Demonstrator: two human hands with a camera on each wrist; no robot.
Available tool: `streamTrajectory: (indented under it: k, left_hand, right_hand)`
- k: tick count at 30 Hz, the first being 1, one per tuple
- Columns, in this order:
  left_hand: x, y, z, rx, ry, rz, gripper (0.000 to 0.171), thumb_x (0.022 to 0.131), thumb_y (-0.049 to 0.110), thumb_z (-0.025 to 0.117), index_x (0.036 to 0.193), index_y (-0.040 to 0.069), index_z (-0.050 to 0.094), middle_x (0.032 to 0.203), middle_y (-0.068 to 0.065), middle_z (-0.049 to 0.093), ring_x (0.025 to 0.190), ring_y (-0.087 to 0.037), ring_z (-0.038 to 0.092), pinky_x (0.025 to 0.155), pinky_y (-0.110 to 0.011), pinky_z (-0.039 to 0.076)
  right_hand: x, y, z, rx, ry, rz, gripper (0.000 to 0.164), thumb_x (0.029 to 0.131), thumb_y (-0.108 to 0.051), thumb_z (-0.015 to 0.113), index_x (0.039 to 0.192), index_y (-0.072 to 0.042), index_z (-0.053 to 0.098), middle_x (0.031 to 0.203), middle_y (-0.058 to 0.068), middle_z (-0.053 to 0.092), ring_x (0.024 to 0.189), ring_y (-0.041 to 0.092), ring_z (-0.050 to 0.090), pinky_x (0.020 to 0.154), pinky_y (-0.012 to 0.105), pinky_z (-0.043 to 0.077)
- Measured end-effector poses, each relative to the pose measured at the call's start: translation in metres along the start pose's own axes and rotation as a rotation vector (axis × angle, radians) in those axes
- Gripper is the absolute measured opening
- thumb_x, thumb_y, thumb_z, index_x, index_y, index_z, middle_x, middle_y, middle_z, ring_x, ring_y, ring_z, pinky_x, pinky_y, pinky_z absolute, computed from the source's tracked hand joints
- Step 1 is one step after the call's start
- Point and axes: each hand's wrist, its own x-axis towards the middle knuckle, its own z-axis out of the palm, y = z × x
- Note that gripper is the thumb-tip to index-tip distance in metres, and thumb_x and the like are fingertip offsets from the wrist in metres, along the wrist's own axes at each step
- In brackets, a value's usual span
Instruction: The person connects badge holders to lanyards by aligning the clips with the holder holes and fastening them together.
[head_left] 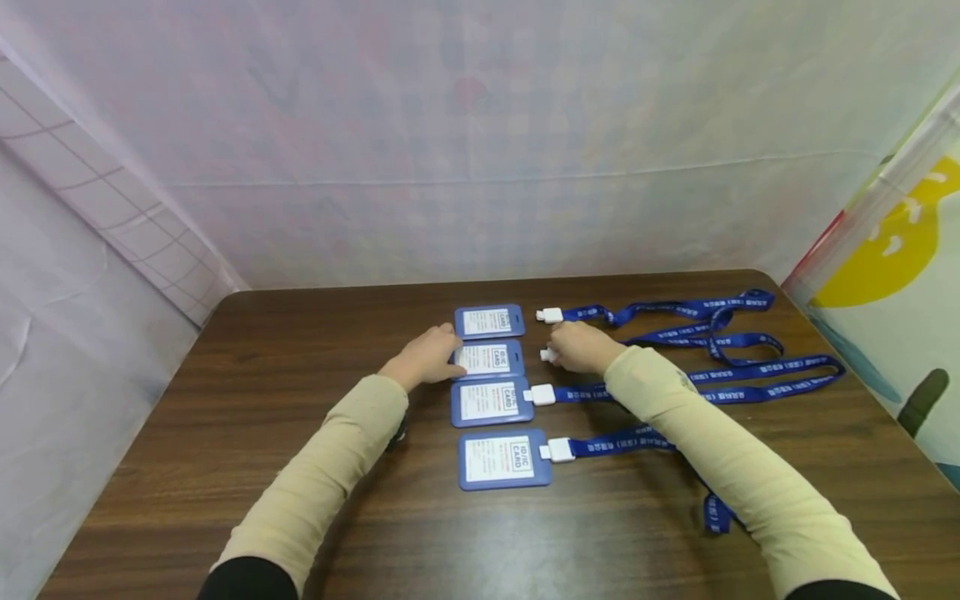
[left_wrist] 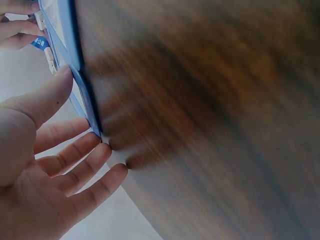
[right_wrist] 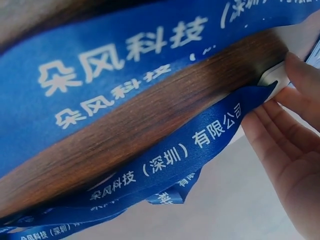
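Blue ID card holders lie in a column on the table. My left hand (head_left: 429, 353) rests at the left end of the second card holder (head_left: 502, 358) from the back, thumb and fingertips touching its edges. In the left wrist view the fingers of the left hand (left_wrist: 55, 145) are fairly straight. Just right of that holder, my right hand (head_left: 583, 346) pinches the white clip (head_left: 549, 356) of a blue lanyard. The right wrist view shows this clip (right_wrist: 275, 77) between thumb and fingers, with the lanyard strap (right_wrist: 200, 145) trailing away. Clip and holder stand apart.
The back card holder (head_left: 487, 322) lies apart from its lanyard's white clip (head_left: 552, 315). Clips join the third holder (head_left: 491, 402) and the front holder (head_left: 502, 460) to their lanyards. Blue straps (head_left: 765, 392) loop across the right side of the brown table (head_left: 300, 417).
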Motion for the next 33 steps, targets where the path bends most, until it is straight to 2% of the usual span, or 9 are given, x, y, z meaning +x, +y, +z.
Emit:
streamTrajectory:
  k: [8,17,28,33]
  left_hand:
    - [0.001,0.002,0.001,0.012,0.007,-0.022,0.035,0.078,0.032,0.071,0.092,0.001,0.064,0.092,-0.010,0.052,0.081,-0.021,0.050,0.073,-0.034,0.046]
    - [0.001,0.003,0.000,0.006,0.018,-0.018,0.029,0.078,0.032,0.071,0.082,0.004,0.062,0.089,-0.009,0.051,0.079,-0.021,0.049,0.069,-0.033,0.046]
    - [0.001,0.004,0.000,-0.001,-0.002,-0.054,0.029,0.079,0.032,0.071,0.083,0.003,0.063,0.090,-0.009,0.051,0.078,-0.020,0.048,0.069,-0.033,0.046]
    - [0.000,0.005,-0.001,-0.013,0.004,-0.050,0.028,0.078,0.031,0.071,0.080,0.005,0.062,0.088,-0.008,0.050,0.077,-0.020,0.048,0.067,-0.032,0.045]
  right_hand:
    - [-0.002,-0.005,0.001,-0.004,0.004,0.049,0.012,0.081,-0.007,0.063,0.070,-0.002,0.063,0.073,0.008,0.056,0.067,0.022,0.057,0.066,0.035,0.051]
    - [-0.002,-0.004,0.004,-0.036,0.021,0.055,0.013,0.083,-0.009,0.063,0.072,-0.002,0.064,0.073,0.008,0.055,0.065,0.023,0.057,0.061,0.035,0.051]
    - [-0.001,-0.003,0.015,-0.053,0.140,-0.023,0.010,0.083,-0.008,0.062,0.076,-0.001,0.063,0.073,0.008,0.053,0.064,0.023,0.055,0.058,0.035,0.050]
    - [-0.001,-0.006,0.014,-0.040,0.158,-0.029,0.011,0.084,-0.008,0.060,0.075,-0.002,0.063,0.074,0.008,0.053,0.066,0.025,0.055,0.058,0.037,0.049]
